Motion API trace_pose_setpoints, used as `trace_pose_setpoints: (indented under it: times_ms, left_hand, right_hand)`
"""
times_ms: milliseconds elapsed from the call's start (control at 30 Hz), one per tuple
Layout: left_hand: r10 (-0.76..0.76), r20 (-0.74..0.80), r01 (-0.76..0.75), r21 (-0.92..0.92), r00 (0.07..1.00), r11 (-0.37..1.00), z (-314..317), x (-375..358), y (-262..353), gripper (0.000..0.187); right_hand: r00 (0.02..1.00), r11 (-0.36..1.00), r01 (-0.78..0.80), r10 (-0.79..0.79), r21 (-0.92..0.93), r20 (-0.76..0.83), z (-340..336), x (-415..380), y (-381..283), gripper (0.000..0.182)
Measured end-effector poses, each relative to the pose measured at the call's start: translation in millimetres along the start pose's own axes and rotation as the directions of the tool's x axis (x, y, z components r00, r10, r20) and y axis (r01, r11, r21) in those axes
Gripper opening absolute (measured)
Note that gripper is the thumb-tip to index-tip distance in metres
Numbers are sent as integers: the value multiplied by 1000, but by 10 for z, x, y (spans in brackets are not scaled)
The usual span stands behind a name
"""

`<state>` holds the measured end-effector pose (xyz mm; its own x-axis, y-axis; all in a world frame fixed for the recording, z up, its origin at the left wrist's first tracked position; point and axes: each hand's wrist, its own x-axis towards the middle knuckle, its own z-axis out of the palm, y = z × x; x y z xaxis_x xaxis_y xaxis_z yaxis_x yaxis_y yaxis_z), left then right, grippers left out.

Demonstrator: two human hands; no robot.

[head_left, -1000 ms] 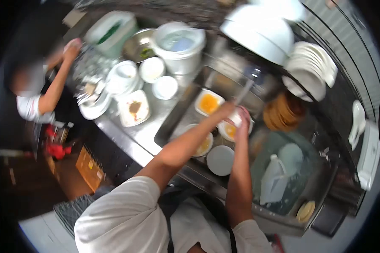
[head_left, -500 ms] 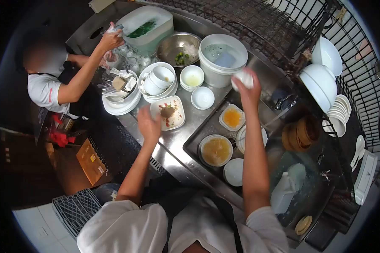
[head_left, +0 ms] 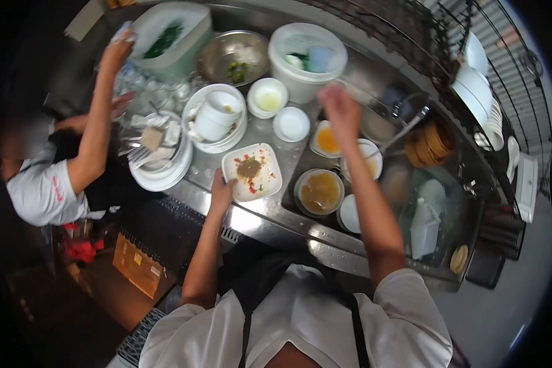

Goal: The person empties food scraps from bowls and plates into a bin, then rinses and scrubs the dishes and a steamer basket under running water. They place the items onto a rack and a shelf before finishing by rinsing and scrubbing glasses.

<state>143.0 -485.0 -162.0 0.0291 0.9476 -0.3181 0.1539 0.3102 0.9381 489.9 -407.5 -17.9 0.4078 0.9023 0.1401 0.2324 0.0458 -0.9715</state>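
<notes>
My left hand (head_left: 223, 191) grips the near left edge of a square white dish (head_left: 265, 178), which holds brown and red food scraps. My right hand (head_left: 339, 100) is raised beside the white bucket (head_left: 278, 50); it is blurred, so its fingers are unclear. Inside the bucket are cloudy water, a white lump and a bluish block (head_left: 320, 59). Between the hands stand a small white bowl (head_left: 291, 124) and stacked bowls with pale liquid (head_left: 268, 100). Below my right hand are a dish of orange liquid (head_left: 328, 140) and a bowl of brown soup (head_left: 320, 192).
At the left, a co-worker's arm (head_left: 99, 116) reaches over glasses. Stacked plates (head_left: 159, 175) and a steel bowl (head_left: 251, 44) stand on the counter. The sink (head_left: 441, 184) at right holds a white jug (head_left: 424, 230); bamboo steamers (head_left: 432, 144) and a wire rack are behind it.
The white item has left my right hand, and a white lump now shows in the bucket. My left hand has taken hold of the square dish. The view has shifted.
</notes>
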Motion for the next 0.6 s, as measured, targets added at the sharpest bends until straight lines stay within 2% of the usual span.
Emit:
trace_pose_setpoints:
  times_ms: [33,67,100,167,200,267,333,400,467,500,567,600]
  left_hand:
    - [-26,46,27,-27,999,999,61,-82,106,39]
    - [-49,90,54,-51,995,997,131,-138,244,40]
    - [-84,131,91,-46,988,995,245,-163,326,41]
    - [-159,190,166,-24,969,986,536,-270,439,43]
    - [-135,222,136,9,966,991,736,-274,394,44]
    - [-49,305,37,45,951,998,1208,-237,291,46]
    - [-84,382,103,-29,920,994,1757,-210,401,49]
    - [-260,468,350,-115,845,930,2285,-13,360,51]
    - [-388,550,552,-165,739,818,2627,71,633,54]
    - [-382,540,537,-159,750,829,2798,134,623,53]
    - [-380,510,513,-146,772,846,3098,226,414,50]
    - [-342,449,445,-146,826,884,3211,220,279,49]
  right_hand:
    - [999,994,-33,38,-104,38,-18,-431,197,38]
    - [973,960,-87,139,-265,184,-57,-850,87,41]
    - [939,936,-199,267,-290,216,-41,-1208,271,44]
    - [928,892,-216,315,-398,201,-120,-1632,552,47]
    - [943,929,-271,309,-250,126,-168,-1745,679,39]
    - [945,826,-312,321,-469,-64,-448,-1764,740,31]
    - [938,802,-345,307,-487,-160,-804,-1715,930,23]
    - [940,726,-340,261,-597,-218,-1112,-1626,1085,25]
    - [922,616,-387,256,-686,-291,-1360,-1500,1251,26]
    - [904,560,-423,312,-713,-291,-1470,-1438,1309,27]
    - [881,590,-460,397,-664,-257,-1699,-1310,1672,29]
    - [868,604,-476,440,-640,-231,-1806,-1249,1878,30]
